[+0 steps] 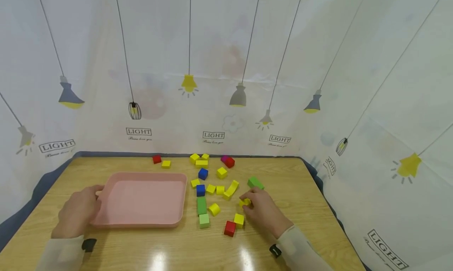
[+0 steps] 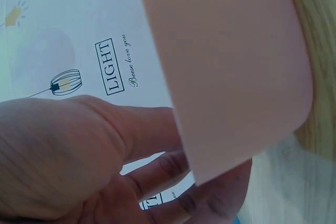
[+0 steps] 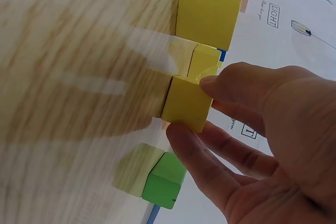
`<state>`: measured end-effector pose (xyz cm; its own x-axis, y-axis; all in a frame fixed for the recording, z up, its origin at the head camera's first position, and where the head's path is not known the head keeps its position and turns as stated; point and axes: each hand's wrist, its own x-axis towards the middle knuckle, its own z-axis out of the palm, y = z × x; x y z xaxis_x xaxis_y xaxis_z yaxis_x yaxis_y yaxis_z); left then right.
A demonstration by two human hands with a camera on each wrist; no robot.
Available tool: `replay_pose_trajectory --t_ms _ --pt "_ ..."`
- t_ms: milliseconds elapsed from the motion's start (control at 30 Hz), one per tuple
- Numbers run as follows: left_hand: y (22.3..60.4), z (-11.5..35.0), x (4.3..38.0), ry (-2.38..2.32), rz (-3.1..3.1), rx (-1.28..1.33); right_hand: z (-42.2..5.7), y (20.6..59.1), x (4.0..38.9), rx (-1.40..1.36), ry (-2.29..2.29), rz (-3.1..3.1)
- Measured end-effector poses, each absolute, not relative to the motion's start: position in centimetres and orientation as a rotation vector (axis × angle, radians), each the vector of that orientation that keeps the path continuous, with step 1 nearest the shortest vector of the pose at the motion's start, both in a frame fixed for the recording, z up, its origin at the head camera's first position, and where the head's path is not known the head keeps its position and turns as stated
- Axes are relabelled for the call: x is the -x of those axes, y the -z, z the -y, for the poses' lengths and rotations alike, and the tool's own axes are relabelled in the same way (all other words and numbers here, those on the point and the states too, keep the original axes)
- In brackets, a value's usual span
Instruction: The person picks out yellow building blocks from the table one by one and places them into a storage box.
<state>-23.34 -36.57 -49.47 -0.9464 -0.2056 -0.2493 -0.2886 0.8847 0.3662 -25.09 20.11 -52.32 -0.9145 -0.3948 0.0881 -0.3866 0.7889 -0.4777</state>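
Observation:
My left hand (image 1: 80,209) grips the left rim of a shallow pink tray (image 1: 141,225), which lies flat on the table. In the left wrist view the thumb reaches over the tray's edge (image 2: 226,77), and part of the fingers is hidden behind it. To the right of the loose blocks, my right hand (image 1: 263,210) pinches a yellow block (image 3: 186,103) between thumb and fingers, low over the table. Close by stand a larger yellow cube (image 1: 238,220) and a red cube (image 1: 230,228). A green block (image 1: 255,183) lies just beyond the right hand.
Several yellow blocks, among them a curved one (image 1: 231,189), lie between tray and right hand. Two blue cubes, one of them (image 1: 200,190) near the tray, and green blocks (image 1: 201,206) stand there too. A red block (image 1: 157,159) sits by the printed curtain (image 1: 170,117) at the back.

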Motion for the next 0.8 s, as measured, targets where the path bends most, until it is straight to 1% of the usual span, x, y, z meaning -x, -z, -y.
replay_pose_trajectory --t_ms 133,167,300,500,633,800 --pt "49.4 36.3 23.1 -0.599 -2.844 0.398 -19.8 52.1 25.1 0.635 0.768 -2.966" --pt "49.3 36.2 23.0 -0.599 -2.842 0.4 -19.3 51.2 24.7 0.584 0.754 -2.967" --pt "49.0 35.9 22.8 -0.599 -2.853 0.393 -18.5 50.2 24.3 0.534 0.715 -3.011" --pt "49.2 36.0 22.8 -0.603 -2.846 0.406 -16.6 48.8 24.3 0.665 0.718 -3.087" --pt "49.2 36.0 23.0 -0.603 -2.83 0.425 -14.5 48.1 24.3 0.768 0.758 -3.079" --pt "49.4 35.9 23.1 -0.606 -2.812 0.439 -11.5 47.4 24.3 0.827 0.806 -3.013"
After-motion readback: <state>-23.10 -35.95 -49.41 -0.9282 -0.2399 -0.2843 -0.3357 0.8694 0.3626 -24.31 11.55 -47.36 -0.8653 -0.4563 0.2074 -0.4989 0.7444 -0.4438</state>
